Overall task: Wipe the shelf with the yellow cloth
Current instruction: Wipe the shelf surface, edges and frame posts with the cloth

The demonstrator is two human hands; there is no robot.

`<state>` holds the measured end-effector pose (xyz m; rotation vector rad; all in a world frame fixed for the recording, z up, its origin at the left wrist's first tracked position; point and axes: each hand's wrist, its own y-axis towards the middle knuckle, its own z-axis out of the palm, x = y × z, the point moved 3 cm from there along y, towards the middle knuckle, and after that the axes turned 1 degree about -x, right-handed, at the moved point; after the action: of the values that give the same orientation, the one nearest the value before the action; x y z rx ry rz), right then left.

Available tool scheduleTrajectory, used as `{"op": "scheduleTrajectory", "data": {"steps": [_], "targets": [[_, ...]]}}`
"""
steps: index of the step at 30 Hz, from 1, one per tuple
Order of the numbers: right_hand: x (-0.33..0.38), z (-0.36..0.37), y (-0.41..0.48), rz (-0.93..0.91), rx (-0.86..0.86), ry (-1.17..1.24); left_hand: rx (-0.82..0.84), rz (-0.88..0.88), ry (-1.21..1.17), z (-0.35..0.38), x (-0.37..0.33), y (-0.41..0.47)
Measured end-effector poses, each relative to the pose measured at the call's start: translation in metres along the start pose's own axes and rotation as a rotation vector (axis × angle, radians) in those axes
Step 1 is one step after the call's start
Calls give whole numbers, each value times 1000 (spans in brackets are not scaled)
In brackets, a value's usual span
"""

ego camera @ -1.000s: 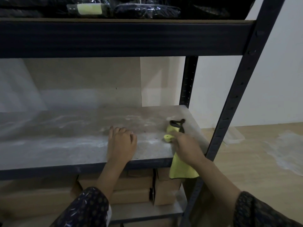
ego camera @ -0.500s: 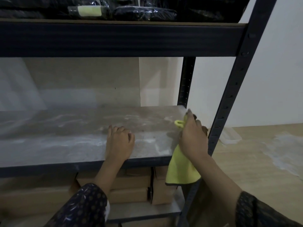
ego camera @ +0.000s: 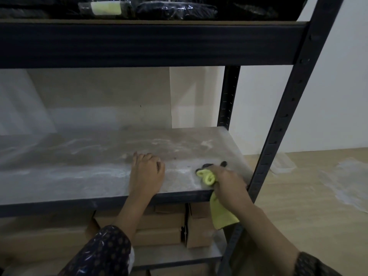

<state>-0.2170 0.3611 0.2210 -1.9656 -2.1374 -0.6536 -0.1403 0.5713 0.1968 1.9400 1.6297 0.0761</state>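
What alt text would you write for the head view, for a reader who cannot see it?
A person's right hand grips a bunched yellow cloth on a dusty grey shelf board, one end hanging over the front edge. The left hand rests on the board nearby; brown cardboard boxes sit below.

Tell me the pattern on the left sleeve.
The left sleeve is dark with small dots; head view.

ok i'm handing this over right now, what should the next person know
Left hand: rests on the shelf, holds nothing.
Right hand: grips the bunched yellow cloth at the shelf's front right corner; its tail hangs over the edge.
Done: hard to tell; little looks clean.
To do: white dust streaks cover the left and middle; wipe them.
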Motion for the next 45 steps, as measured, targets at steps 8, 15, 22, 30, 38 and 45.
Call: {"op": "scheduleTrajectory", "data": {"steps": [8, 15, 22, 30, 38, 45], "targets": [[-29, -21, 50, 252, -376, -28, -9, 7, -20, -1, 1, 0], [-36, 5, 62, 276, -30, -104, -16, 1, -1, 1, 1, 1], [-17, 5, 55, 146, -67, 170, -18, 3, 11, 1, 1, 1], [-64, 14, 129, 491, -196, -95, -23, 2, -1, 2, 4, 2], [-29, 23, 127, 139, 125, 105, -40, 12, -4, 4, 4, 6], [19, 4, 72, -112, -7, 315, -30, -2, 9, 4, 5, 5]]}}
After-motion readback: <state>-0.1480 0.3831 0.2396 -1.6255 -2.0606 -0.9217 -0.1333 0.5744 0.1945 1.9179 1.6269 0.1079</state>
